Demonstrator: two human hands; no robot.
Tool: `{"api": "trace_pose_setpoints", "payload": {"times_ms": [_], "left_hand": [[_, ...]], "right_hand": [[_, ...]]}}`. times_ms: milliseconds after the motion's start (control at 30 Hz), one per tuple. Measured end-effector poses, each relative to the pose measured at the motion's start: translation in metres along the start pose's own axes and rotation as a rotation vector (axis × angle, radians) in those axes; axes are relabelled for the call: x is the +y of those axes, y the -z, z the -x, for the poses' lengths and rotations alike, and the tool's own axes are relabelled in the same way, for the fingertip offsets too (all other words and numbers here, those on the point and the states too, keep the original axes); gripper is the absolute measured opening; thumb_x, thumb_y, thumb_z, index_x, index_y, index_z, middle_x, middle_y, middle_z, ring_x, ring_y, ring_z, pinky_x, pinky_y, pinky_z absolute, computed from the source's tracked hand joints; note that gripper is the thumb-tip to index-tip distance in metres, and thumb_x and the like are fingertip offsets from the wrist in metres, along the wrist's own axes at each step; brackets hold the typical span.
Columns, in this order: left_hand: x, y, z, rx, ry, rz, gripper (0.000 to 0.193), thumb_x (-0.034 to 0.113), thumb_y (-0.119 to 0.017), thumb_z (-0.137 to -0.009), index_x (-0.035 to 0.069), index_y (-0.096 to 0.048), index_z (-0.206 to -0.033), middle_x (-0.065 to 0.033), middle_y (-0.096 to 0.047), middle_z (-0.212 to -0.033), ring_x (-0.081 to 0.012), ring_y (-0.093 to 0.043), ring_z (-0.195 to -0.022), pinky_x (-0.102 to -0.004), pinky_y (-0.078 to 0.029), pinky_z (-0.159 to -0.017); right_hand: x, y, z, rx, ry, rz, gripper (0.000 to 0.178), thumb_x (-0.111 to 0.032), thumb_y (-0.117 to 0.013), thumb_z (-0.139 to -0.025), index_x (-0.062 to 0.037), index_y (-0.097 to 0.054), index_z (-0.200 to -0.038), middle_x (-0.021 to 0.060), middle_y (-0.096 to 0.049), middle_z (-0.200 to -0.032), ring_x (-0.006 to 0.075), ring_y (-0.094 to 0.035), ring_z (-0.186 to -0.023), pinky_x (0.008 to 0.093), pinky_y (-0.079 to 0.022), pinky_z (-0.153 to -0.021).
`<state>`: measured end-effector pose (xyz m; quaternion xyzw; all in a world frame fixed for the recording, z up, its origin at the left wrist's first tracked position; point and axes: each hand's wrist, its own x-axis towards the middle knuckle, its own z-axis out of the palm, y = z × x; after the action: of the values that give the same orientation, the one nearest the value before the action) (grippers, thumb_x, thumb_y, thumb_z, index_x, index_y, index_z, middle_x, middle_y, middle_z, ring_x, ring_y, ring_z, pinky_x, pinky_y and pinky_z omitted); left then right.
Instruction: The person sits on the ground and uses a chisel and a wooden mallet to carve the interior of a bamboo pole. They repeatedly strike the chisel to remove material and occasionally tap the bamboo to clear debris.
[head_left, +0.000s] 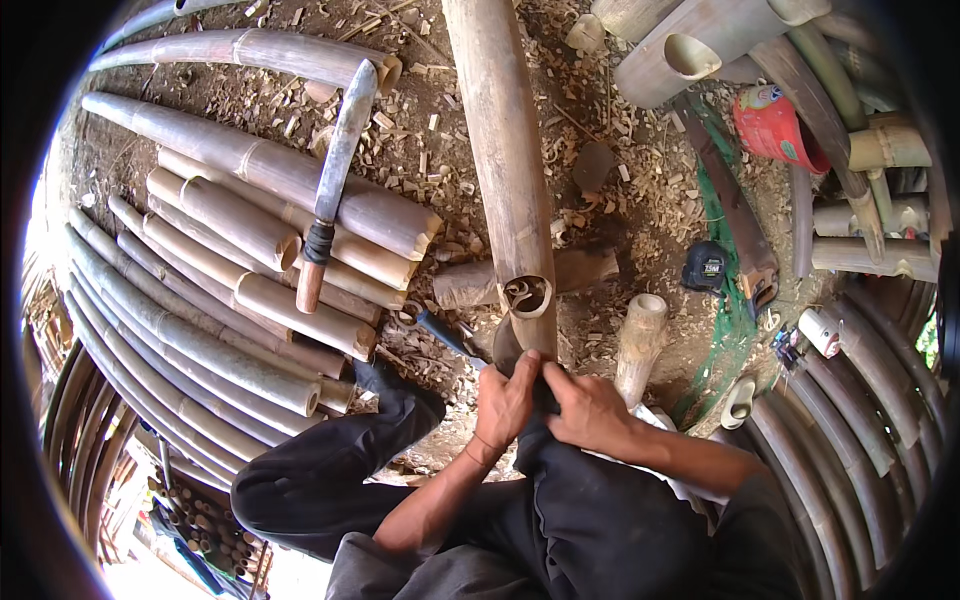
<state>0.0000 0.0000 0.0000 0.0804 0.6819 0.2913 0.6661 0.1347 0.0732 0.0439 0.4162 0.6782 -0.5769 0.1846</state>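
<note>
A long bamboo pole point(497, 150) runs from the top edge down to my lap, its near end between my hands. Close to that end is a cut opening point(527, 296) with curled shavings inside. My left hand point(505, 402) is closed at the left of the pole's end, its thumb pressed close to the bamboo. Beside it, my right hand point(588, 408) is closed too, fingers curled inward. A dark rounded piece point(507, 345) shows at the pole's left side, above my left hand. What the fingers grip is hidden.
A big knife point(340, 160) lies across bamboo poles at the left. A short bamboo log point(575, 275) lies under the pole. To the right are an upright bamboo piece point(642, 345), a dark cap point(706, 267), a handsaw point(740, 220) and a red bucket point(778, 128). Shavings cover the ground.
</note>
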Motion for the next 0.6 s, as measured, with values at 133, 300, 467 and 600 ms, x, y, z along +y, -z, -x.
{"api": "trace_pose_setpoints", "payload": {"times_ms": [133, 300, 467, 600], "left_hand": [[0.022, -0.045, -0.02, -0.271, 0.337, 0.775, 0.04, 0.035, -0.048, -0.102, 0.005, -0.062, -0.124, -0.0001, -0.059, -0.077, -0.0074, -0.044, -0.054, -0.0243, -0.036, -0.049], [0.012, -0.048, -0.02, -0.205, 0.423, 0.969, 0.036, 0.034, -0.051, -0.101, 0.002, -0.065, -0.108, -0.0009, -0.056, -0.066, -0.01, -0.046, -0.051, -0.0263, -0.036, -0.049], [0.021, -0.004, -0.028, -0.05, 0.326, 0.19, 0.047, 0.036, -0.058, -0.095, -0.005, -0.064, -0.072, -0.0097, -0.055, -0.054, -0.0173, -0.052, -0.045, -0.0316, -0.041, -0.043], [0.031, 0.022, -0.041, -0.119, 0.159, -0.264, 0.048, 0.036, -0.06, -0.094, -0.008, -0.065, -0.074, -0.0108, -0.058, -0.054, -0.0174, -0.056, -0.048, -0.0337, -0.044, -0.045]], "right_hand": [[-0.01, 0.074, -0.007, -0.063, 0.044, 0.587, 0.042, -0.021, -0.065, -0.083, -0.0007, -0.054, -0.117, 0.0205, -0.067, -0.074, 0.0326, -0.069, -0.066, 0.0424, -0.054, -0.057], [-0.01, 0.092, -0.034, -0.276, 0.124, 0.562, 0.039, -0.024, -0.067, -0.081, 0.0009, -0.061, -0.11, 0.0216, -0.068, -0.076, 0.032, -0.07, -0.071, 0.0413, -0.055, -0.061], [0.005, 0.026, -0.028, -0.134, -0.154, 0.012, 0.042, -0.016, -0.066, -0.078, 0.0031, -0.05, -0.113, 0.0282, -0.066, -0.079, 0.0469, -0.065, -0.078, 0.0533, -0.053, -0.069], [-0.002, -0.023, -0.03, 0.094, -0.229, -0.188, 0.044, -0.013, -0.064, -0.079, 0.0024, -0.046, -0.116, 0.031, -0.064, -0.076, 0.048, -0.065, -0.076, 0.0546, -0.052, -0.067]]}}
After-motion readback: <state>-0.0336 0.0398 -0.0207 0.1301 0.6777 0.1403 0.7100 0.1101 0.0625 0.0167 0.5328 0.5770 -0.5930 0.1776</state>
